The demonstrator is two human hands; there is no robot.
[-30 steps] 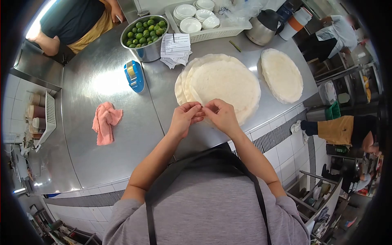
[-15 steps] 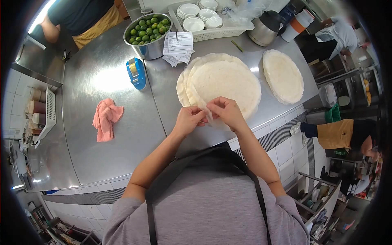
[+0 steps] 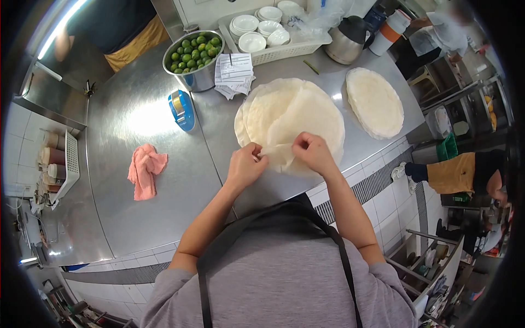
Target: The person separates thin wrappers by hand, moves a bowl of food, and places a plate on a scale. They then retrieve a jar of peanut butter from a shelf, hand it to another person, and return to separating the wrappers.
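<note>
A pile of thin, round, pale dough sheets point(image 3: 322, 112) lies on the steel table in front of me. The top sheet point(image 3: 287, 123) is partly lifted and folded over, thin enough to look see-through. At the near left edge of the pile, my left hand point(image 3: 247, 165) pinches the sheet's rim between thumb and fingers. My right hand point(image 3: 315, 155) is closed in a pinch on the same sheet, a little to the right and over the pile. Farther right sits a second pile of dough sheets point(image 3: 375, 104), which neither hand touches.
On the steel table point(image 3: 120, 180) are a pink cloth point(image 3: 145, 170), a blue tape dispenser point(image 3: 181, 111), paper slips point(image 3: 234, 74) and a pot of green limes point(image 3: 192, 78). Behind stand a basket of white dishes point(image 3: 273, 53) and a steel jug point(image 3: 348, 41). Other people stand left and right.
My right hand has moved right, drawing the sheet's edge across the pile. My left hand has shifted slightly left, so the hands are farther apart. The view has tilted a little.
</note>
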